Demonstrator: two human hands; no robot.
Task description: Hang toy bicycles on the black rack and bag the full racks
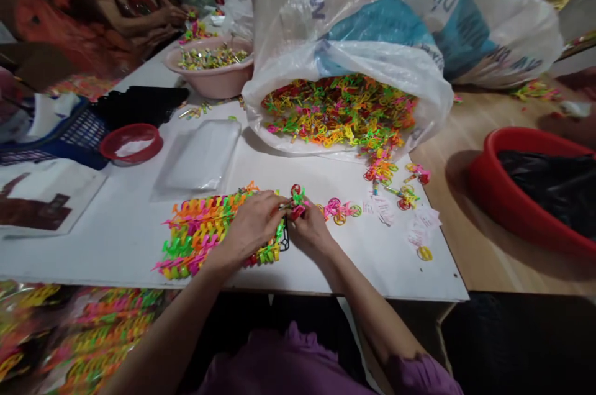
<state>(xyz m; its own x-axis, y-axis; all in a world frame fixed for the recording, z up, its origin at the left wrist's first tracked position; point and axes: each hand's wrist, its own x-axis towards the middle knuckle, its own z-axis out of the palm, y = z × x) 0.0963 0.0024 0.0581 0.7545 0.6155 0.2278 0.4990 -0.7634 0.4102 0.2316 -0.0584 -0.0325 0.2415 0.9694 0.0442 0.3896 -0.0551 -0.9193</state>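
Here, a small red-and-green plastic toy (pixel 298 197) is held over the white-topped counter (pixel 372 261), between both hands — clamped in the fingers of the right hand (pixel 314 231) and met by those of the left hand (pixel 254 219), though whether the latter are closed on it cannot be told. Beneath the left hand, rows of multicoloured plastic toys (pixel 200 230) are laid, edged at the right by a black plastic frame (pixel 287 241).

Left hand (pixel 258 221) back-up, fingers bent toward 2 o'clock; right hand (pixel 310 230) pinching, aimed 11 o'clock (fingertips nearly meeting). Left forearm (pixel 172 314) from 7, right forearm (pixel 367 302) from 5.
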